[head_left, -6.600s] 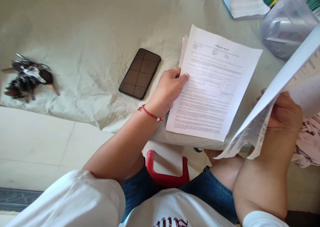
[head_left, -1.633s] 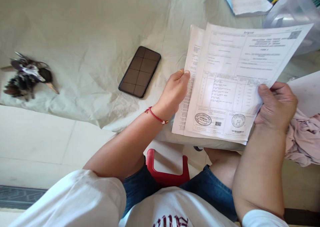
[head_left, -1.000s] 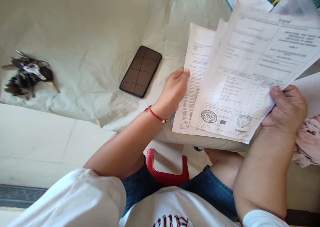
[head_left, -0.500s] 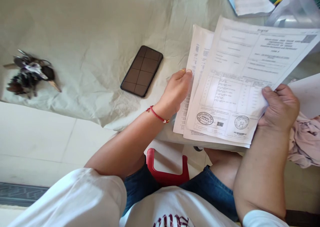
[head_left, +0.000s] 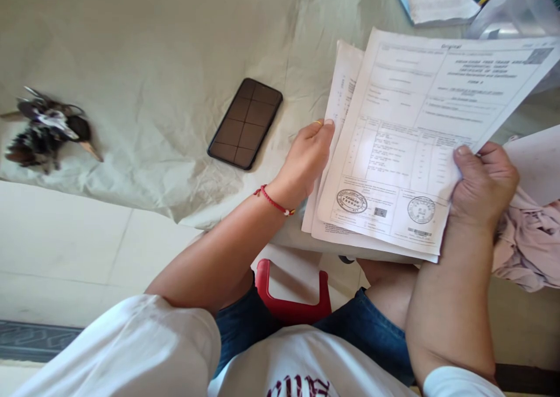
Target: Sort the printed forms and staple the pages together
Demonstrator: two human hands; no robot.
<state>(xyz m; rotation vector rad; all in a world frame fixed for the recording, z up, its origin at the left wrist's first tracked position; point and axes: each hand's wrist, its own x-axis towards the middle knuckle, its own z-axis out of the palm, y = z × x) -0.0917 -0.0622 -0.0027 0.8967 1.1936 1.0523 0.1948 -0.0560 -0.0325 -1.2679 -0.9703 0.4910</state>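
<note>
Lowered since a moment ago, stamped sheet pinched by right hand; left hand gripping stack just left, long edges pointing away.

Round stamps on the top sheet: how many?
2. One stamp sits near the lower left corner of the top sheet; the other stamp is lower right, beside the right hand. Sheets underneath are covered and may carry more.

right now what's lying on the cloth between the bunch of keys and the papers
A dark phone lies face up on the cloth, between the bunch of keys and the papers. The left hand touches the papers' near edge. The head view shows this.
</note>
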